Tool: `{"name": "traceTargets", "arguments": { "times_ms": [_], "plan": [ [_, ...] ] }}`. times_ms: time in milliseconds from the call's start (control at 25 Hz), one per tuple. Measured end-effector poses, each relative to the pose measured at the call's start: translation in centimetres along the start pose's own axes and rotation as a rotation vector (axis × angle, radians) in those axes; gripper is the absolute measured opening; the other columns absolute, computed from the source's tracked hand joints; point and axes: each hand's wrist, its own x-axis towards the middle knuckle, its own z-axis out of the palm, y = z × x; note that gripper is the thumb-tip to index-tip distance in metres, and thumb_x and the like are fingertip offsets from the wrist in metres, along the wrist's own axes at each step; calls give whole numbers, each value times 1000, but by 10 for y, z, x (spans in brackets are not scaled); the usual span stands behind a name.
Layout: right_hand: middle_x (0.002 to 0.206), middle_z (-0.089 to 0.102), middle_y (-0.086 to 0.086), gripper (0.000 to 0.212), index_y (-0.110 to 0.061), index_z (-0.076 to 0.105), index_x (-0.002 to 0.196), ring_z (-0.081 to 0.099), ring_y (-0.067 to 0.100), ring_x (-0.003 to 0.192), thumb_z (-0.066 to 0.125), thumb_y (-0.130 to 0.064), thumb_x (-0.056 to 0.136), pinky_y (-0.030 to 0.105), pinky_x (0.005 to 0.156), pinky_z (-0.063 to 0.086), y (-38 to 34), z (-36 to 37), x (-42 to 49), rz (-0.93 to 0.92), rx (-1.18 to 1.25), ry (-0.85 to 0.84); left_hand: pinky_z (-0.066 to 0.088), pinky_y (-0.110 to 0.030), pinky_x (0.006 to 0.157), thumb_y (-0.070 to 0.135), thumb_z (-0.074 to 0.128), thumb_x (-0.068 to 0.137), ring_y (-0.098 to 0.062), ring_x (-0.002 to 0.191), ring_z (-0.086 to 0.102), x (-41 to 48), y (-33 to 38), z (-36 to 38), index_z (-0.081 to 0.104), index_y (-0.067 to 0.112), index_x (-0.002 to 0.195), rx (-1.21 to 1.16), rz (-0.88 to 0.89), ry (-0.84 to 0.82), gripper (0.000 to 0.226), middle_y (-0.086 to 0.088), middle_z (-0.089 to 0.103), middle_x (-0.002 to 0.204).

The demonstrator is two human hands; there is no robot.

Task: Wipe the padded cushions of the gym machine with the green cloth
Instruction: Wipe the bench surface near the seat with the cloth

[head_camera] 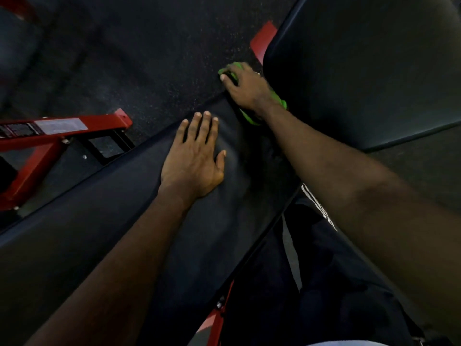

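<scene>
Currently, the green cloth [249, 118] is being pressed onto the far end of the long padded cushion [112, 208], just beside the lower edge of the second padded cushion [361, 71]. The cloth is being gripped by the right hand [245, 88]: the fingers are being bent down over it and the thumb is being laid along its left side. Most of the cloth is being covered by that hand; only a green fold at the thumb and a crumpled strip under the wrist are being shown. The fingertips are being hidden beyond the knuckles, so their contact with the cushion cannot be told.

The left hand [193, 158] is being laid flat on the same cushion, nearer the person, with straight, slightly spread fingers and nothing held. It is being kept apart from the cloth.

The second padded cushion is being cut off by the top and right edges. A red frame [62, 131] is being cut off at the left edge; the print on its label [59, 124] is too blurred to read. A red bracket [264, 38] is being partly hidden behind the second cushion. The dark speckled floor [149, 46] is being shown beyond the cushions. Dark trousers [311, 283] with white stripes are being partly hidden by the right forearm.
</scene>
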Motion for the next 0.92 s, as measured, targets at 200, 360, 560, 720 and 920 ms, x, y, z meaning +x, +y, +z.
{"name": "traceTargets", "arguments": {
  "times_ms": [200,360,560,720,920],
  "plan": [
    [148,52,8,39,-23,63,133,48,27,139,49,-43,102,33,112,40,-26,19,-73,-157,96,194,7,-47,125,47,21,102,-30,155,8,1,1,1,9,4,160,7,1,-9,73,-16,9,167],
    [153,46,5,39,-28,59,138,42,19,143,48,-43,103,29,116,37,8,24,-113,-129,142,192,6,-47,126,47,20,102,-30,155,5,2,0,1,6,5,160,5,2,-9,73,-16,6,168],
    [155,42,10,40,-29,57,137,48,29,139,45,-45,102,43,107,47,24,20,-157,239,107,262,9,-47,125,47,18,101,-30,155,10,2,2,3,11,5,160,7,13,7,72,-16,11,167],
    [158,39,5,40,-31,55,140,43,25,143,49,-43,103,35,111,40,15,35,-241,51,121,203,13,-48,124,48,17,97,-32,153,16,0,0,5,18,4,159,13,5,26,75,-18,18,166],
    [149,49,7,42,-28,59,136,55,32,128,49,-46,99,41,101,46,59,26,-168,457,161,259,12,-48,125,49,19,99,-31,154,16,-1,-1,5,18,5,159,18,8,28,74,-17,18,166]
  ]
}}
